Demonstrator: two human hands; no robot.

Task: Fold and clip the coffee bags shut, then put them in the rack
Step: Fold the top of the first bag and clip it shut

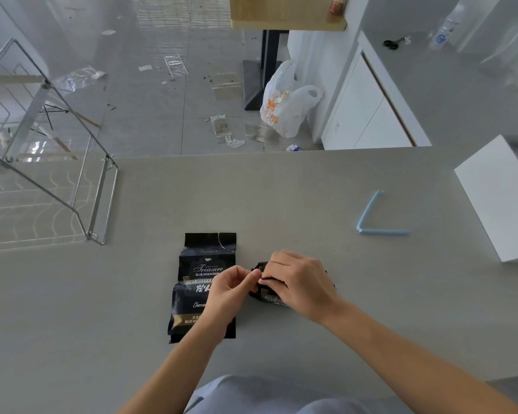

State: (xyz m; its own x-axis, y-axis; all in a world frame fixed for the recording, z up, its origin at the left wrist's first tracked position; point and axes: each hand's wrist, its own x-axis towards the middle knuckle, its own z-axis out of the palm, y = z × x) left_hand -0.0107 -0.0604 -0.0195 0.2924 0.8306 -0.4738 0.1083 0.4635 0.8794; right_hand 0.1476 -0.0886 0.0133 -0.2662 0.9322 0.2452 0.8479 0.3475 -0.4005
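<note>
Two black coffee bags lie overlapped on the grey table (72,309), one (210,255) partly under the other (189,306). To their right a third black coffee bag (266,297) is mostly covered by my right hand (296,279), which presses and grips its top. My left hand (231,285) pinches the same bag's left edge with thumb and fingers. A light blue clip (374,222) lies open in a V shape on the table, far right of my hands. The wire rack (57,180) stands at the table's left edge.
A white box (500,201) sits at the table's right edge. Beyond the table the floor holds scattered plastic wrappers and a white shopping bag (284,106). White cabinets stand to the right.
</note>
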